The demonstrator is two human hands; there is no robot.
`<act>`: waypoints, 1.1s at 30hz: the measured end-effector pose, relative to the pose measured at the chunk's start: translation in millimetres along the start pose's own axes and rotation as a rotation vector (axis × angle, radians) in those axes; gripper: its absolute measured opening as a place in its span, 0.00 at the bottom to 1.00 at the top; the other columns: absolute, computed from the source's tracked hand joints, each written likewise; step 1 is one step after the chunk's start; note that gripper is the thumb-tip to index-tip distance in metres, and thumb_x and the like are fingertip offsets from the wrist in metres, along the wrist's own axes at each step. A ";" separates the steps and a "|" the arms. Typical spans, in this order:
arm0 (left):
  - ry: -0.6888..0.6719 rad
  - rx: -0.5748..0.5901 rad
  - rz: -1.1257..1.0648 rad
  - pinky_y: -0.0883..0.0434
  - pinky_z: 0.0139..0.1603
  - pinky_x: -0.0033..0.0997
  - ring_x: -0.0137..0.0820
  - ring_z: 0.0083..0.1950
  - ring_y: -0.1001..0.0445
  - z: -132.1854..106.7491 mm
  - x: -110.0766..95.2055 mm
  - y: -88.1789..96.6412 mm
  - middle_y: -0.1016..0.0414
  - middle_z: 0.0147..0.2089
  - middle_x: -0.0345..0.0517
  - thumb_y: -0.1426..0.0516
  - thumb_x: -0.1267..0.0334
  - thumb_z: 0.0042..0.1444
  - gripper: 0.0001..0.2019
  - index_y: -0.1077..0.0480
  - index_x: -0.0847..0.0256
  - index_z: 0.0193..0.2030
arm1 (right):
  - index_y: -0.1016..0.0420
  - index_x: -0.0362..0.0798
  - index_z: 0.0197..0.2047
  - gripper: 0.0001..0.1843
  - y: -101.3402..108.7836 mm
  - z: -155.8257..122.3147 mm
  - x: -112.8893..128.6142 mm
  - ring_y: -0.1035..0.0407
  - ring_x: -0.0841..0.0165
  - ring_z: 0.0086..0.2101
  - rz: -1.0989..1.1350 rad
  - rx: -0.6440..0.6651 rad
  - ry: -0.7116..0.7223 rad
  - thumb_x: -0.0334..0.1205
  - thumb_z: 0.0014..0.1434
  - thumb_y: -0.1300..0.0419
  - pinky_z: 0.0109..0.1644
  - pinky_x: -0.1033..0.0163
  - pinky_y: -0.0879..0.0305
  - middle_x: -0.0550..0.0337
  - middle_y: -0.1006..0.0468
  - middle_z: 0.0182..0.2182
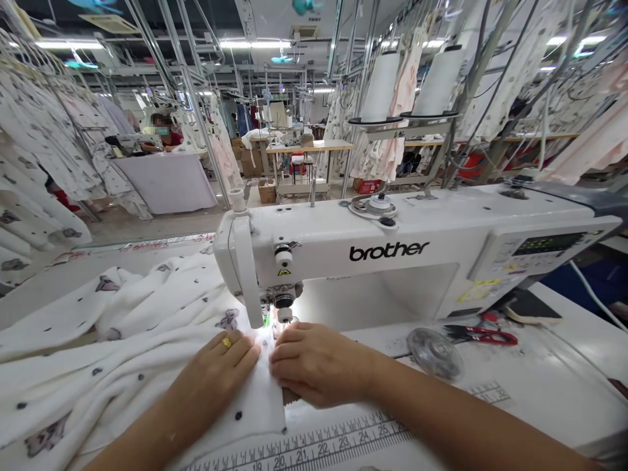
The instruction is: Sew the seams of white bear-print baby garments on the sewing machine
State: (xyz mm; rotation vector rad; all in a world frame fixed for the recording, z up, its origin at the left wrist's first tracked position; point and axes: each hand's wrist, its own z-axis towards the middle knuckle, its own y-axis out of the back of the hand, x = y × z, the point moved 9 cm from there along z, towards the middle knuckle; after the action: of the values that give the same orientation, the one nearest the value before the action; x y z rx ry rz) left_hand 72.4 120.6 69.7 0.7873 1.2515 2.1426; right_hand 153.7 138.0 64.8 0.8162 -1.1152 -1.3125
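White printed fabric with dark dots and small animal figures spreads over the left of the sewing table and runs under the needle area of a white brother sewing machine. My left hand, a yellow ring on one finger, lies flat on the fabric just left of the lit presser-foot area. My right hand has its fingers curled on the fabric's right edge, close in front of the needle; its thumb is hidden. A small brown piece shows beneath that hand. The needle tip is hard to make out.
Right of my hands lie a clear round plastic item and red-handled thread snips. A printed ruler scale runs along the table front. Thread cones stand behind the machine. Across the aisle, a person sits at another machine.
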 end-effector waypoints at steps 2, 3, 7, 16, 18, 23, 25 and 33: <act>-0.010 -0.010 0.017 0.29 0.41 0.38 0.35 0.37 0.28 0.2 -0.6 0.5 0.26 0.35 0.47 0.56 0.78 0.63 0.14 0.31 0.66 0.45 | 0.29 0.45 0.37 0.08 0.4 -0.3 -1.0 0.36 0.67 0.41 0.013 -0.001 -0.007 0.37 0.67 0.46 0.52 0.62 0.42 0.60 0.24 0.36; -0.024 -0.014 0.030 0.29 0.41 0.39 0.36 0.37 0.28 0.6 -1.8 0.5 0.26 0.36 0.47 0.56 0.78 0.63 0.14 0.32 0.67 0.47 | 0.29 0.45 0.37 0.08 0.8 -0.6 -1.2 0.36 0.67 0.41 0.014 -0.005 -0.007 0.37 0.67 0.46 0.53 0.62 0.42 0.60 0.24 0.36; -0.042 0.004 0.053 0.30 0.42 0.38 0.36 0.38 0.27 1.5 -3.1 -3.7 0.24 0.36 0.46 0.55 0.80 0.62 0.15 0.31 0.68 0.48 | 0.29 0.45 0.35 0.09 0.0 -1.3 -1.6 0.37 0.68 0.40 -0.004 -0.008 -0.017 0.37 0.67 0.46 0.52 0.62 0.42 0.60 0.25 0.34; 0.140 0.144 -0.005 0.30 0.42 0.37 0.37 0.41 0.24 8.7 19.4 -21.9 0.22 0.41 0.47 0.50 0.82 0.57 0.16 0.28 0.63 0.45 | 0.28 0.44 0.39 0.09 0.1 2.4 -12.4 0.34 0.66 0.42 -0.017 -0.018 -0.146 0.38 0.68 0.46 0.53 0.59 0.41 0.58 0.23 0.34; 0.165 0.170 -0.008 0.30 0.40 0.37 0.37 0.40 0.25 10.6 20.6 -20.9 0.22 0.41 0.47 0.51 0.82 0.56 0.16 0.28 0.63 0.43 | 0.28 0.44 0.39 0.08 2.3 2.3 -12.8 0.33 0.65 0.44 -0.028 -0.027 -0.144 0.38 0.68 0.46 0.54 0.59 0.42 0.58 0.23 0.35; 0.171 0.208 0.061 0.30 0.43 0.39 0.38 0.41 0.25 5.6 17.3 -11.7 0.23 0.44 0.48 0.52 0.83 0.55 0.19 0.29 0.64 0.46 | 0.29 0.43 0.49 0.11 6.3 0.0 0.5 0.39 0.63 0.56 -0.018 -0.053 -0.028 0.40 0.69 0.47 0.62 0.57 0.47 0.55 0.25 0.50; 0.178 0.196 0.105 0.30 0.44 0.41 0.40 0.42 0.25 -1.3 19.2 -3.8 0.23 0.43 0.49 0.52 0.83 0.54 0.19 0.29 0.64 0.46 | 0.31 0.43 0.54 0.17 4.5 -0.5 7.6 0.43 0.63 0.59 0.014 -0.039 0.031 0.44 0.69 0.45 0.65 0.57 0.50 0.55 0.28 0.54; 0.255 0.013 0.058 0.33 0.47 0.40 0.40 0.44 0.30 -18.0 31.5 40.3 0.27 0.45 0.49 0.55 0.77 0.61 0.14 0.33 0.61 0.48 | 0.29 0.43 0.51 0.16 -5.9 0.0 25.0 0.36 0.65 0.55 0.095 0.050 0.149 0.46 0.68 0.46 0.61 0.62 0.44 0.55 0.26 0.52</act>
State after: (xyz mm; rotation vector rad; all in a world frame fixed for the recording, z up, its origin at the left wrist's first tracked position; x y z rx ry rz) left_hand 31.9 114.7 105.2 0.5749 1.3839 2.3414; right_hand 149.7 112.6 63.2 0.8735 -1.0586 -1.1304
